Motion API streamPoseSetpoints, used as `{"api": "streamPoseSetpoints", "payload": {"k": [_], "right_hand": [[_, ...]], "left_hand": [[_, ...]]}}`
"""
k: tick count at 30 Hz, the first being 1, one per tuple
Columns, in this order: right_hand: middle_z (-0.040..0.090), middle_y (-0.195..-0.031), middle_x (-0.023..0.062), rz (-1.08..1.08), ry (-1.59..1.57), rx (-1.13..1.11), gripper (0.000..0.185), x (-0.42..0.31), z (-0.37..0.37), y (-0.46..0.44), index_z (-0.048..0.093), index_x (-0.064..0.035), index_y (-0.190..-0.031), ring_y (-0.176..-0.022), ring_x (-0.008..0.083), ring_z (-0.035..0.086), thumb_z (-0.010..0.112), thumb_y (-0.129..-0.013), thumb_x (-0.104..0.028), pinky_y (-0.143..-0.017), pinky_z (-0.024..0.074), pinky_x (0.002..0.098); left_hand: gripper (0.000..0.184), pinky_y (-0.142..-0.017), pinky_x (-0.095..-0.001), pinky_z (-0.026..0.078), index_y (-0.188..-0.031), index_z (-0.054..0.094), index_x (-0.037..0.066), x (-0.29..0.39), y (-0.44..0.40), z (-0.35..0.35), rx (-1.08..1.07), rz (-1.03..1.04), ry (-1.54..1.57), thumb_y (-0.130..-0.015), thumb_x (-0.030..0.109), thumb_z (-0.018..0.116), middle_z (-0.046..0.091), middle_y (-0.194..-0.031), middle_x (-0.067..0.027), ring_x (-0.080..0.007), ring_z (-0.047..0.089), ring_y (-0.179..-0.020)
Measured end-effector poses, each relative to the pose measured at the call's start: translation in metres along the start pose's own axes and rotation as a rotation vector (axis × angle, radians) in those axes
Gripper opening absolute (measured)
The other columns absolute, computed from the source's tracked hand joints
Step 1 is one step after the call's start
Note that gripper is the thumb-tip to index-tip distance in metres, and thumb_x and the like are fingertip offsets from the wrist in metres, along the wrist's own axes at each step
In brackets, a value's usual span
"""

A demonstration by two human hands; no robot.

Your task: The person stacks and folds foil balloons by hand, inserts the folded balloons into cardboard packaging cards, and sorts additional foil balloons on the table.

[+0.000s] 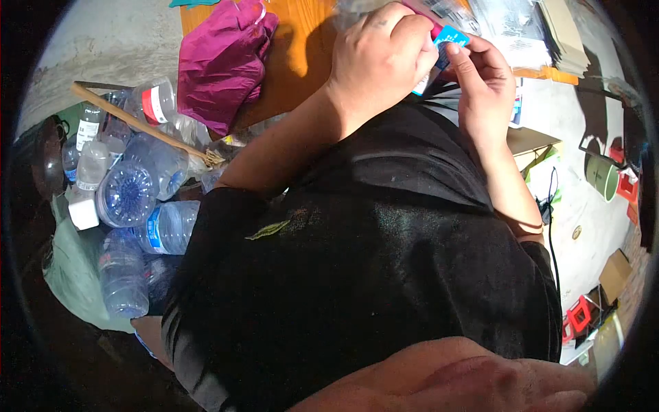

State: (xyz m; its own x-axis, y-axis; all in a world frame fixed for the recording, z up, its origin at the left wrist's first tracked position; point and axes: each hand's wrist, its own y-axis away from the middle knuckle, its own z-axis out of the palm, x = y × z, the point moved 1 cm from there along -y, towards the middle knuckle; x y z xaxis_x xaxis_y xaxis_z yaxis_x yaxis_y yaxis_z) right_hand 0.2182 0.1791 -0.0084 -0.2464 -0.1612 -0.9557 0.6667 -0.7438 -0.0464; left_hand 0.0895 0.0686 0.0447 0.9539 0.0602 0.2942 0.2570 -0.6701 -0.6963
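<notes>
Watching remotely through the head camera, I have both hands far from the camera, over the near side of the desk [296, 65]. The thing they share is a small blue-and-white card [452, 36], up between them rather than laid down. The right hand [484, 82] pinches it, thumb flat on the printed face and fingers curled behind; I read that as a way of steadying something thin. The left hand [384, 58] is curled closed, knuckles toward me, its thumb and forefinger gripping at the card's left edge. That opposed hold probably lets one hand brace the card while the other works its edge. A strip of magenta material [424, 9] shows just beyond the left hand's fingers, but I cannot tell whether it is joined to the card.

To the left, a crumpled magenta cloth [223, 69] lies on the desk, apart from the hands, which leaves them room. Clear plastic packets [504, 27] lie at the far right, beside the right hand and seemingly placed for easy reach. Sunlight falls on both hands, which should help with the small print. The forearms come forward past the black shirt [357, 281]. Off to the left, plastic bottles [127, 194] are heaped, with a wooden stick [141, 124] slanting across them, well out of the hands' way.
</notes>
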Motion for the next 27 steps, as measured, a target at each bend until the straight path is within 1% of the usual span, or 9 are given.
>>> {"api": "streamPoseSetpoints", "payload": {"k": [3, 8, 11, 14, 23, 27], "right_hand": [[0.071, -0.091, 0.0027, -0.007, 0.0, -0.008, 0.018, 0.0015, -0.0001, 0.0002, 0.067, 0.0021, -0.114, -0.079, 0.0067, 0.063, 0.072, -0.098, -0.003, -0.072, 0.0518, 0.0214], [0.072, -0.091, 0.0038, -0.062, 0.043, -0.026, 0.016, 0.007, -0.0019, -0.0021, 0.067, 0.0018, -0.111, -0.074, 0.007, 0.064, 0.072, -0.097, -0.002, -0.068, 0.0527, 0.0211], [0.072, -0.089, 0.0039, -0.019, 0.062, -0.001, 0.013, 0.0052, -0.0022, -0.002, 0.066, 0.0014, -0.108, -0.071, 0.0073, 0.064, 0.072, -0.097, -0.001, -0.066, 0.0531, 0.0214], [0.071, -0.088, 0.0036, 0.018, 0.082, -0.001, 0.011, 0.0008, -0.0017, -0.0026, 0.066, 0.0011, -0.106, -0.07, 0.0074, 0.064, 0.072, -0.097, -0.001, -0.066, 0.0532, 0.0217], [0.07, -0.087, 0.0027, -0.012, 0.097, -0.011, 0.007, 0.0005, -0.0009, -0.0056, 0.067, 0.0005, -0.1, -0.071, 0.0068, 0.063, 0.073, -0.096, -0.001, -0.066, 0.0527, 0.0216], [0.07, -0.086, 0.003, -0.011, 0.11, -0.02, 0.009, 0.0035, -0.0017, -0.0059, 0.066, 0.0004, -0.102, -0.071, 0.0074, 0.064, 0.073, -0.096, -0.001, -0.066, 0.0526, 0.0216]], "left_hand": [[0.009, -0.07, -0.0397, 0.055, -0.095, 0.067, 0.004, -0.0015, -0.002, -0.001, 0.013, 0.014, 0.02, -0.088, 0.009, 0.07, 0.066, -0.09, -0.0113, -0.0299, 0.067, -0.077], [0.009, -0.07, -0.0403, 0.055, -0.094, 0.066, 0.004, -0.0052, 0.0012, 0.0052, -0.002, -0.017, 0.073, -0.09, 0.01, 0.07, 0.066, -0.089, -0.0114, -0.0306, 0.067, -0.078], [0.008, -0.069, -0.0406, 0.054, -0.093, 0.065, 0.004, -0.004, -0.0005, 0.0046, -0.009, -0.025, 0.072, -0.09, 0.01, 0.069, 0.065, -0.089, -0.0116, -0.0312, 0.066, -0.078], [0.008, -0.069, -0.0406, 0.054, -0.093, 0.064, 0.004, -0.0026, -0.001, 0.0052, 0.004, -0.028, 0.065, -0.091, 0.01, 0.069, 0.065, -0.089, -0.0119, -0.0315, 0.066, -0.077], [0.009, -0.07, -0.0401, 0.055, -0.094, 0.064, 0.003, 0.0002, 0.0004, 0.0038, -0.011, -0.054, 0.079, -0.091, 0.01, 0.068, 0.065, -0.09, -0.0126, -0.0312, 0.066, -0.079], [0.008, -0.07, -0.0399, 0.055, -0.093, 0.065, 0.003, 0.0006, 0.0034, 0.0014, -0.022, -0.058, 0.096, -0.09, 0.01, 0.069, 0.064, -0.091, -0.0129, -0.0317, 0.066, -0.079]]}}
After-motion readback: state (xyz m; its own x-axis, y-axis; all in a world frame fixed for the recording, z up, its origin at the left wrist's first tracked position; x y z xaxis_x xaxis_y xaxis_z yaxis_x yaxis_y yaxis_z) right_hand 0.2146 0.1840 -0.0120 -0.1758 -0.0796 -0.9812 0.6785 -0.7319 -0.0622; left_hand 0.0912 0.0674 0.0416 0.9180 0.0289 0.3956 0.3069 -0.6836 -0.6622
